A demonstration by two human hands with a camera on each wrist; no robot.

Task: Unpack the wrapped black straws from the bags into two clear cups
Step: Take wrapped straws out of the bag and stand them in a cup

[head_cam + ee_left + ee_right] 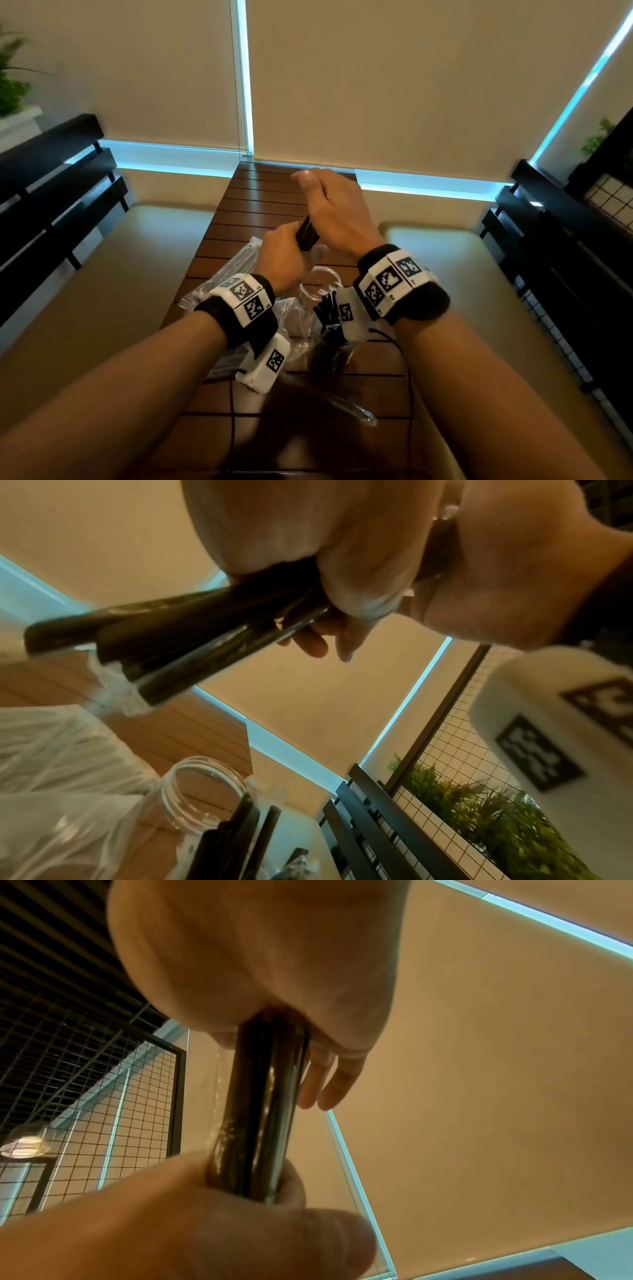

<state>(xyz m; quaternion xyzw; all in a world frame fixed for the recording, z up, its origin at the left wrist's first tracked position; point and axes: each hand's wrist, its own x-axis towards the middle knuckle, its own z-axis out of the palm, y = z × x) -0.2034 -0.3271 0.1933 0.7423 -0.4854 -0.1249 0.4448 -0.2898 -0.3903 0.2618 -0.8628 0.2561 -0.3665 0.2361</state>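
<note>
both hands hold one bundle of wrapped black straws above the slatted counter: the left grip is curled round its lower end, the right grip round its upper part. below stand an empty clear cup and, nearer, a cup with straws, beside crumpled clear bags.

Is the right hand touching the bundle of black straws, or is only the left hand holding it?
Touching. In the right wrist view the right hand closes on the straw bundle at one end, and the left hand grips the other end.
</note>
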